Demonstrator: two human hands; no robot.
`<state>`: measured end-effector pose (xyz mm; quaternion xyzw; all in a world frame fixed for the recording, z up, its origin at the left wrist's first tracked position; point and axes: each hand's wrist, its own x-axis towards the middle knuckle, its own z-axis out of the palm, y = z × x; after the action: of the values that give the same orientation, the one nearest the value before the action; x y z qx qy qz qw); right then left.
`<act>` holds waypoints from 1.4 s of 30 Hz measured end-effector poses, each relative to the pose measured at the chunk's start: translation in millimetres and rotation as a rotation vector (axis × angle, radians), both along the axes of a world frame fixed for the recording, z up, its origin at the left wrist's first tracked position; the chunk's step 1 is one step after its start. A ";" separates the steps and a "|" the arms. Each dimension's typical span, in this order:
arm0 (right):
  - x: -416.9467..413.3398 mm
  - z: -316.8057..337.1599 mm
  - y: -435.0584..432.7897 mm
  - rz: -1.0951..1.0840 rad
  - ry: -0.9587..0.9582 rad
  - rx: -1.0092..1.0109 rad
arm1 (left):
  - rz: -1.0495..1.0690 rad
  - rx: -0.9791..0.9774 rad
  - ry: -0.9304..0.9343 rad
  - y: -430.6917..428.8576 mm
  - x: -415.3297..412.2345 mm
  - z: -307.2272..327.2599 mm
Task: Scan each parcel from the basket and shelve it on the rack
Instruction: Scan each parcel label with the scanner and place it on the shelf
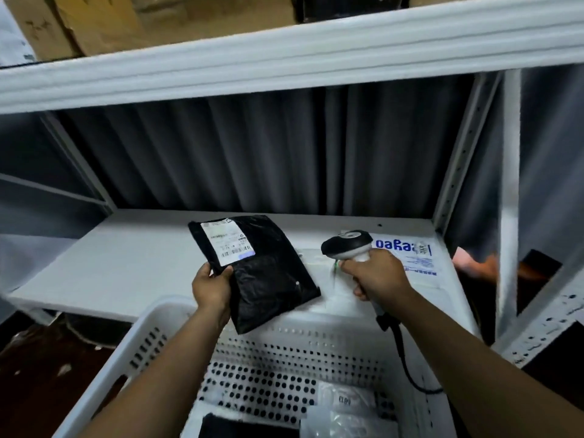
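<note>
**Black parcel held for scanning at the shelf edge**

A white shelf [126,257] of the rack is seen ahead, with the basket [164,311] pushed against its front. The parcel [268,279], a black bag, is gripped at its near left corner by the left hand [211,289]: the fingers are curled under it and the thumb is laid on top, just below the label [227,245]. The bag is held label-up over the shelf's front edge and the basket's far rim. Just right of it, the scanner [346,245] is held by the right hand [376,273], fingers wrapped round the handle, its head turned toward the bag.

A misread is likely if the limp bag sags and the label creases. The white bag [410,257] lying beside the scanner could be read by mistake. The cable [407,368] could be snagged on the basket.
</note>
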<state>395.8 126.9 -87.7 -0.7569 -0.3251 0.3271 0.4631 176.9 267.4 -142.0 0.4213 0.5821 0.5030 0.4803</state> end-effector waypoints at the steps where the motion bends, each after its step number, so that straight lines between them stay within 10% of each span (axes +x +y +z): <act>1: 3.7 -5.3 8.6 -0.010 -0.011 -0.011 | -0.035 -0.004 0.018 10.9 9.9 -5.9; 13: 40.7 -63.2 69.3 0.085 -0.280 -0.063 | -0.355 -0.002 0.611 125.3 72.4 -101.5; 21: 29.3 -60.0 62.4 0.284 -0.354 -0.128 | -0.343 -0.081 0.482 131.5 48.1 -94.5; 32: -69.5 -41.5 2.0 0.598 -0.372 -0.183 | -0.608 0.520 1.150 -29.2 -85.4 -77.9; 42: -149.2 -119.0 -13.2 0.785 -0.381 -0.317 | -0.990 -0.169 1.597 -103.3 -192.3 -202.9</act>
<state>246.6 113.6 -206.7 -0.6848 -0.6121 0.3785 0.1148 -15.4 164.0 -344.9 0.8045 0.5284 -0.2396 0.1273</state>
